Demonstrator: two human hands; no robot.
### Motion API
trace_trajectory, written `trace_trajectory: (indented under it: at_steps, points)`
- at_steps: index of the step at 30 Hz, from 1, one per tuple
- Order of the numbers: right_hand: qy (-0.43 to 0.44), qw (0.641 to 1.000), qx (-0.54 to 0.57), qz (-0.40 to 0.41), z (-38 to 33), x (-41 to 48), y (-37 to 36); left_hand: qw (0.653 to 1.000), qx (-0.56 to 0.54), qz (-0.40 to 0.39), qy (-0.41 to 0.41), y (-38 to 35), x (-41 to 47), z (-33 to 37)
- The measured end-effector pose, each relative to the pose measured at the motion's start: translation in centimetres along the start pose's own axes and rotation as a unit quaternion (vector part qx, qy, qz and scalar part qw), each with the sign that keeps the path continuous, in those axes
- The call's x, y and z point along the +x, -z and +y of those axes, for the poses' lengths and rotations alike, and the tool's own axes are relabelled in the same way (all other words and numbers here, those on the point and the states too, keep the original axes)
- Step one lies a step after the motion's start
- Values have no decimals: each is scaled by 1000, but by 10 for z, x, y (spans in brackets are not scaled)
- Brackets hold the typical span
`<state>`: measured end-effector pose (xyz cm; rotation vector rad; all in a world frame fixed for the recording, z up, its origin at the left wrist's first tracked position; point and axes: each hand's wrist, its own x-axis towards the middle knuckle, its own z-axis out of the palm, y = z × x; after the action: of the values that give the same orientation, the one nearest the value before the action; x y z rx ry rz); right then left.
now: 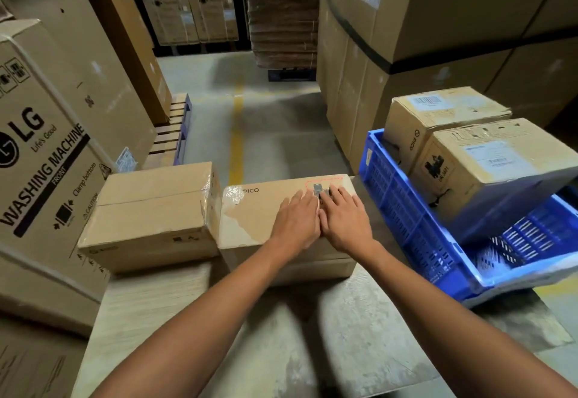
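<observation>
Two open palms, left hand (296,220) and right hand (344,220), press a label (319,193) onto the PICO box (250,216), gripping nothing. Next likely: side grips; lift toward blue crate (400,197) at three o'clock.

Only the person's arms and hands are in view, and both arms are bare along all the length that shows. The left forearm (219,297) and the right forearm (438,297) are lean and smooth, and look broader toward the lower edge (the wide lens stretches them there). The left hand (295,221) and the right hand (345,222) are bare too, with slim fingers and plainly marked knuckles. The nails are too blurred to make out.
</observation>
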<state>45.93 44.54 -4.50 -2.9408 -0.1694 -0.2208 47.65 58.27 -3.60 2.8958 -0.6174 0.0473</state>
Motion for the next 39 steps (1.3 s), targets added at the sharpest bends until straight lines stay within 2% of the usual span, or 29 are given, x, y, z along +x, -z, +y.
trace_trajectory:
  at_steps: [4,7,10,12,14,16,19,24,28,31,35,39]
  points:
    - [0,999,-19,29,3,3,-1,1000,-4,11,-12,11,6,0]
    - [-24,999,-21,21,7,13,5,1000,5,26,12,10,5,-15]
    - [-105,993,51,21,12,16,6,990,31,44,131,5,-3,-47]
    - [-160,980,119,11,15,19,3,970,3,65,236,7,-12,-73]
    - [-191,967,171,-2,16,21,1,935,-86,85,334,10,-23,-96]
    - [-196,960,200,-4,17,20,1,898,-204,86,380,11,-33,-110]
    - [-192,959,207,14,16,12,4,890,-254,75,371,11,-41,-109]
    - [-194,953,229,25,14,-6,7,891,-264,119,349,14,-62,-95]
    - [-187,952,227,89,13,-13,11,872,-308,200,324,15,-73,-88]
    - [-198,930,284,126,12,-20,9,852,-339,247,315,13,-79,-82]
    - [-260,882,370,132,12,-53,-14,841,-352,229,341,-8,-108,-75]
    - [-321,868,362,109,12,-89,-42,846,-338,184,369,-41,-140,-76]
